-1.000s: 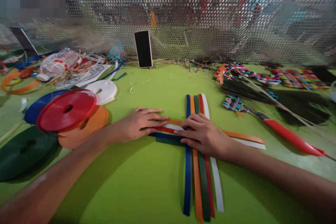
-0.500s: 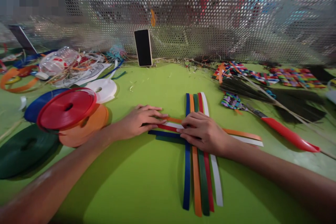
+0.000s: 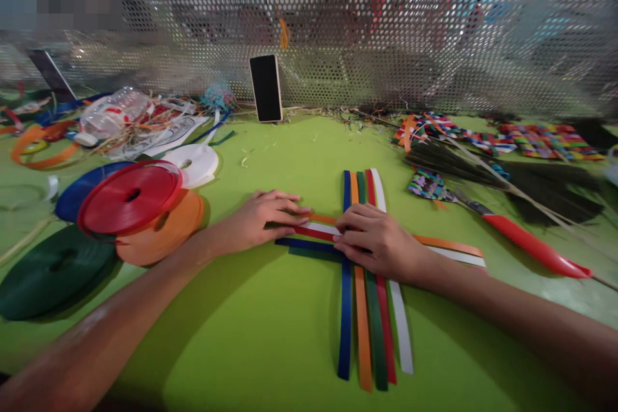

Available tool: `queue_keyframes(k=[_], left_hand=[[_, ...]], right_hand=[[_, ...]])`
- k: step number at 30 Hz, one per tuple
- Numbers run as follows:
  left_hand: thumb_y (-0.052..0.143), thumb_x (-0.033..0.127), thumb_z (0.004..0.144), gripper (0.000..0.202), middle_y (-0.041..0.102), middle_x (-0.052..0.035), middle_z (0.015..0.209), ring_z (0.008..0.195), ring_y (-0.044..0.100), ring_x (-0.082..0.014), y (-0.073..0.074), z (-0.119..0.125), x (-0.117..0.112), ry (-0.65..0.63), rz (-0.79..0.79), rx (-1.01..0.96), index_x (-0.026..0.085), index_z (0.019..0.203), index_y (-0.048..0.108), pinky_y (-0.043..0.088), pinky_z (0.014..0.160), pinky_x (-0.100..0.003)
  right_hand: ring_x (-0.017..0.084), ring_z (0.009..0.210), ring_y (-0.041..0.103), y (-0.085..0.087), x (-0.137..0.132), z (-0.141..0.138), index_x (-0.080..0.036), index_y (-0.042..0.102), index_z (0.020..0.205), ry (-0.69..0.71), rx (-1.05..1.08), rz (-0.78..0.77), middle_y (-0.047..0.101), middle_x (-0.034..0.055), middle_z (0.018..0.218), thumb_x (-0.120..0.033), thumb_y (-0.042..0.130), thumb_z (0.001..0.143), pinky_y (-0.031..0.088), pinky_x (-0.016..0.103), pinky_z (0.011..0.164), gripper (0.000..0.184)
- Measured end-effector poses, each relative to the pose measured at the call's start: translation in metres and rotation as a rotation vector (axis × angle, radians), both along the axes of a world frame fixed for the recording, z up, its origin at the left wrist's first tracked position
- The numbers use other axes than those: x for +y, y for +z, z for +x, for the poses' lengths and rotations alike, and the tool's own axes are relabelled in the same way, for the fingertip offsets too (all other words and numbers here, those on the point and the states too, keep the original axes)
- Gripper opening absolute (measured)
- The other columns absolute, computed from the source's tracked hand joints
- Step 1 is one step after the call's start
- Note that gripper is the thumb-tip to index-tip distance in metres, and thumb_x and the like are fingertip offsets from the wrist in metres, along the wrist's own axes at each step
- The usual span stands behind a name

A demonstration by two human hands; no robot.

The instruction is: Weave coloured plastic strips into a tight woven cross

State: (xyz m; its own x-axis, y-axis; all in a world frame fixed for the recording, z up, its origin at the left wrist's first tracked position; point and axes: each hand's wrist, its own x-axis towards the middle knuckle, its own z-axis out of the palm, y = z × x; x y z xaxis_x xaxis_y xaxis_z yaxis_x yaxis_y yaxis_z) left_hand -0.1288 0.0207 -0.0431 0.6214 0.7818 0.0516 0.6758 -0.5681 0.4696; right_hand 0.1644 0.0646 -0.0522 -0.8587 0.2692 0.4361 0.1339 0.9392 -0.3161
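Observation:
Flat strips in blue, orange, green, red and white cross each other on the green tabletop. The lengthwise strips point(image 3: 367, 328) run toward me, and the crosswise strips point(image 3: 316, 229) lie across them. My right hand point(image 3: 379, 238) covers the crossing, its fingers bent and pressed together on the strips at its left side; the weave beneath is hidden. My left hand point(image 3: 263, 219) rests at the left ends of the orange, white and red crosswise strips, fingers stretched out and thumb apart. Just below it, the blue and green crosswise strips point(image 3: 309, 244) stick out to the left.
Rolls of red strip point(image 3: 130, 199), orange strip point(image 3: 181, 222), green strip point(image 3: 58, 273) and white strip point(image 3: 193, 164) lie at left. A phone point(image 3: 266, 89) stands upright before a perforated metal screen point(image 3: 328, 45). At right are a red-handled tool point(image 3: 535, 244) and woven pieces point(image 3: 550, 140).
The view has shifted slightly, moving everything a little to the right. Both hands keep nearly the same place on the strips.

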Motion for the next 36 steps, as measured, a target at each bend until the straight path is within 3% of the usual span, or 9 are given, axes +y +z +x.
queue_keyframes(k=[4, 9, 13, 16, 20, 24, 29, 32, 36], left_hand=[[0.053, 0.041, 0.102, 0.035, 0.061, -0.0002, 0.142, 0.138, 0.046, -0.0241, -0.001, 0.000, -0.001, -0.003, 0.005, -0.015, 0.037, 0.136, 0.061, 0.035, 0.110, -0.043], [0.053, 0.041, 0.102, 0.036, 0.060, 0.0008, 0.144, 0.139, 0.046, -0.0232, 0.001, -0.001, -0.002, 0.005, 0.003, -0.022, 0.035, 0.136, 0.060, 0.035, 0.113, -0.045], [0.053, 0.038, 0.102, 0.038, 0.055, -0.0016, 0.149, 0.141, 0.045, -0.0241, 0.010, 0.002, -0.006, 0.003, 0.029, -0.040, 0.032, 0.139, 0.058, 0.036, 0.116, -0.047], [0.054, 0.035, 0.102, 0.037, 0.055, -0.0036, 0.149, 0.143, 0.043, -0.0236, 0.017, 0.013, -0.013, -0.012, 0.093, -0.084, 0.029, 0.137, 0.060, 0.036, 0.118, -0.046], [0.058, 0.033, 0.100, 0.043, 0.053, -0.0055, 0.150, 0.142, 0.044, -0.0242, 0.020, 0.025, -0.017, -0.120, 0.058, -0.037, 0.027, 0.142, 0.055, 0.036, 0.120, -0.046], [0.062, 0.038, 0.097, 0.047, 0.056, -0.0068, 0.148, 0.139, 0.049, -0.0252, 0.017, 0.020, -0.012, -0.092, -0.001, -0.044, 0.028, 0.142, 0.056, 0.038, 0.118, -0.047], [0.061, 0.035, 0.098, 0.045, 0.056, -0.0070, 0.148, 0.142, 0.046, -0.0234, 0.012, 0.008, -0.008, -0.110, -0.038, -0.085, 0.028, 0.142, 0.056, 0.038, 0.120, -0.044], [0.060, 0.034, 0.099, 0.043, 0.056, -0.0087, 0.148, 0.143, 0.045, -0.0241, 0.008, 0.006, -0.007, -0.139, -0.036, -0.120, 0.027, 0.141, 0.058, 0.038, 0.120, -0.044], [0.061, 0.035, 0.098, 0.043, 0.057, -0.0088, 0.146, 0.142, 0.046, -0.0250, 0.003, 0.005, -0.004, -0.174, -0.032, -0.121, 0.026, 0.140, 0.059, 0.037, 0.120, -0.046]], right_hand=[[0.020, 0.090, 0.064, 0.021, 0.010, 0.012, -0.016, 0.073, 0.096, 0.035, 0.059, -0.153, 0.070, 0.0107, 0.097, -0.022, 0.055, 0.100, 0.056, 0.035, 0.078, 0.020], [0.019, 0.094, 0.067, 0.050, 0.023, 0.061, -0.021, 0.073, 0.106, -0.186, 0.103, -0.128, 0.070, 0.0081, 0.100, -0.016, 0.059, 0.096, 0.056, 0.034, 0.081, 0.018], [0.020, 0.095, 0.067, 0.039, 0.005, 0.094, -0.021, 0.071, 0.109, -0.232, 0.012, -0.118, 0.069, 0.0083, 0.101, -0.016, 0.058, 0.096, 0.056, 0.034, 0.080, 0.019], [0.019, 0.093, 0.066, 0.027, -0.015, 0.099, -0.021, 0.070, 0.111, -0.242, -0.006, -0.119, 0.068, 0.0088, 0.101, -0.013, 0.054, 0.097, 0.056, 0.032, 0.077, 0.023], [0.020, 0.094, 0.064, 0.025, -0.022, 0.084, -0.017, 0.069, 0.110, -0.197, -0.043, -0.095, 0.068, 0.0112, 0.102, -0.014, 0.051, 0.099, 0.056, 0.034, 0.078, 0.021], [0.023, 0.094, 0.060, 0.026, -0.011, 0.045, -0.014, 0.071, 0.108, -0.100, -0.085, 0.002, 0.066, 0.0129, 0.101, -0.019, 0.049, 0.101, 0.053, 0.039, 0.081, 0.023], [0.026, 0.099, 0.057, 0.013, -0.003, -0.005, -0.018, 0.067, 0.127, 0.039, -0.177, 0.174, 0.067, 0.0133, 0.114, -0.032, 0.050, 0.103, 0.049, 0.043, 0.084, 0.033], [0.027, 0.106, 0.057, 0.005, -0.003, -0.014, -0.019, 0.065, 0.130, 0.060, -0.197, 0.225, 0.066, 0.0133, 0.124, -0.036, 0.053, 0.102, 0.047, 0.043, 0.088, 0.035], [0.028, 0.106, 0.058, 0.002, -0.004, -0.012, -0.013, 0.067, 0.125, 0.055, -0.165, 0.205, 0.069, 0.0133, 0.118, -0.038, 0.051, 0.102, 0.048, 0.042, 0.088, 0.038]])
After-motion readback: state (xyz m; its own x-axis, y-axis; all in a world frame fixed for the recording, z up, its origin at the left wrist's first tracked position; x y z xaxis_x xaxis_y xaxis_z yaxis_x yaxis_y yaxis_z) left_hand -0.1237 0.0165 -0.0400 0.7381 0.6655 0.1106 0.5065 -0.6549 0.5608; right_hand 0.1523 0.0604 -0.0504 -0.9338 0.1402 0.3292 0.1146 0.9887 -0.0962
